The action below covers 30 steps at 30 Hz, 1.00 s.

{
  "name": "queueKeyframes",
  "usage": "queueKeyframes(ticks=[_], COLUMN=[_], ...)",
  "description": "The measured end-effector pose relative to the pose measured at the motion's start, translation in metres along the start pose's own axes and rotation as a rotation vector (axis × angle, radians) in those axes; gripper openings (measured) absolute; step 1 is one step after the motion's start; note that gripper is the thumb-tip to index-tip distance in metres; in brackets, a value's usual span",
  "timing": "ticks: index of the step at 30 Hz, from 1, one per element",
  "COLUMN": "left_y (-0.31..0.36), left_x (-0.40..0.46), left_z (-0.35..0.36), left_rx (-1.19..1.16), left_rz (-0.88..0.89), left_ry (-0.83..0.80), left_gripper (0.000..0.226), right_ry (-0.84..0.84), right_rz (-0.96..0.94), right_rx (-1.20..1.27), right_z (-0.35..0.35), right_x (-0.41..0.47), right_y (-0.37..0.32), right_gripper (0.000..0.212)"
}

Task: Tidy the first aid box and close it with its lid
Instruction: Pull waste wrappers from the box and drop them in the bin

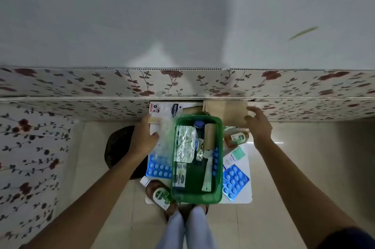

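The green first aid box point(196, 201) stands open on a small white table point(248, 169). Inside lie a foil blister strip point(185, 143), a cardboard-coloured roll point(210, 136), a long white packet point(208, 173) and a small carton point(181, 175). My left hand point(145, 137) rests palm down, fingers apart, on a clear plastic bag point(165, 143) left of the box. My right hand point(258, 125) hovers at the back right with spread fingers, tips at the edge of a brown paper bag point(225, 113). I cannot pick out a lid.
Around the box lie two brown antiseptic bottles point(160, 194) point(236, 137), blue blister packs point(159, 167) point(234, 180), a white and teal carton point(235, 155) and a plaster packet point(174, 109). A floral wall panel point(81, 86) runs behind; a dark round object point(119, 147) sits left.
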<state>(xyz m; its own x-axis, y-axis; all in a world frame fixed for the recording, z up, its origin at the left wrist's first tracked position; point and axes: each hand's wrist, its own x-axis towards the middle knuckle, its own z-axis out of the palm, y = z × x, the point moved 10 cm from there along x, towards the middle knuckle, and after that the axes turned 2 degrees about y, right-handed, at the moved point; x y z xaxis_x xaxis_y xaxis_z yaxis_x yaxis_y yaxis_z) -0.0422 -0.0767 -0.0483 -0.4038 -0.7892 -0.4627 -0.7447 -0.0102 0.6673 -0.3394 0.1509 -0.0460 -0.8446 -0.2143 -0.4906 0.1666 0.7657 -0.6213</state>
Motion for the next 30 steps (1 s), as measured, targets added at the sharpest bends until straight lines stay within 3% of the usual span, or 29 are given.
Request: queueKeyframes(ticks=[2,5,9,14,18,20,23,26,30], left_y=[0.012,0.027,0.031,0.021,0.018,0.023,0.038,0.043,0.002], left_x=[0.012,0.021,0.024,0.022,0.012,0.007,0.004,0.011,0.003], left_z=[0.006,0.017,0.021,0.025,0.025,0.034,0.044,0.029,-0.033], left_rx=[0.074,0.036,0.014,-0.145,-0.283,-0.153,0.056,0.04,-0.275], left_rz=[0.11,0.137,0.179,0.07,-0.01,0.032,0.157,0.173,-0.09], left_ry=[-0.006,-0.043,0.012,0.028,0.01,-0.067,-0.151,-0.019,0.298], left_gripper=[0.072,0.073,0.049,0.02,0.029,0.038,0.028,0.012,0.006], right_ry=[-0.095,-0.236,-0.016,0.094,0.184,0.197,0.164,0.041,-0.148], right_rz=[0.021,0.026,0.029,-0.173,-0.176,-0.165,-0.179,-0.196,-0.32], right_rx=[-0.102,-0.267,-0.295,0.001,0.264,0.376,0.433,0.411,0.281], right_z=[0.015,0.043,0.028,-0.003,-0.034,-0.047,-0.051,-0.03,0.022], right_x=[0.016,0.042,0.051,0.005,-0.035,-0.054,-0.072,-0.082,-0.11], right_y=[-0.002,-0.001,-0.009,-0.05,-0.053,-0.049,-0.046,-0.05,-0.08], right_gripper=[0.033,0.032,0.034,0.029,0.028,0.029,0.036,0.035,0.041])
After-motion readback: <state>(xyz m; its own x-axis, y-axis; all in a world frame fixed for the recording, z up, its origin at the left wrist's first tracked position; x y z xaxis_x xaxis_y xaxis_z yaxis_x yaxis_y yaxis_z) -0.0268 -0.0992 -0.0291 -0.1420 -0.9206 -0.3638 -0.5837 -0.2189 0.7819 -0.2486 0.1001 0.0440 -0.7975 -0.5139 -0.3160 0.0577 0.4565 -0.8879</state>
